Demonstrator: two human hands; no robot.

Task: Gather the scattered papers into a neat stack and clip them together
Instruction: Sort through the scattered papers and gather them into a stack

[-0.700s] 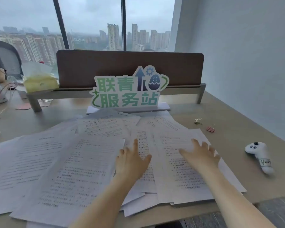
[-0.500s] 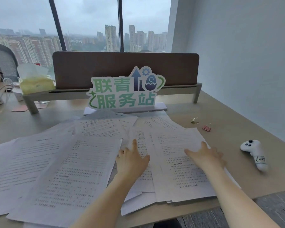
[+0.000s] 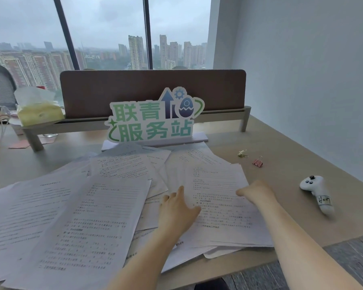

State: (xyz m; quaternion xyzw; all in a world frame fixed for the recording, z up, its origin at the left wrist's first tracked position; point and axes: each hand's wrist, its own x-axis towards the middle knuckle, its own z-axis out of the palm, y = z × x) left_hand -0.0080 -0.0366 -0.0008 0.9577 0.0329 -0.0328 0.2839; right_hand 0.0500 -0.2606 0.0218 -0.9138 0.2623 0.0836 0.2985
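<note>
Several printed white papers (image 3: 82, 216) lie scattered and overlapping across the near half of the wooden desk (image 3: 281, 155). My left hand (image 3: 176, 208) rests flat on the sheets near the middle, fingers apart. My right hand (image 3: 258, 191) is at the right edge of the top right-hand sheet (image 3: 222, 197), thumb on top; its fingers are hidden, seemingly curled under the paper's edge. A gold binder clip (image 3: 242, 153) and a pink binder clip (image 3: 258, 162) lie on the bare desk beyond the papers, to the right.
A green-lettered standing sign (image 3: 155, 120) is behind the papers, before a brown divider panel (image 3: 151, 88). A white handheld controller (image 3: 318, 193) lies at the right. A tissue pack (image 3: 38, 111) sits on the shelf at the left. A grey wall runs along the right.
My right hand has slid to the sheet's right edge and its fingers have curled out of sight. My left hand has stayed on the papers. The view has shifted slightly.
</note>
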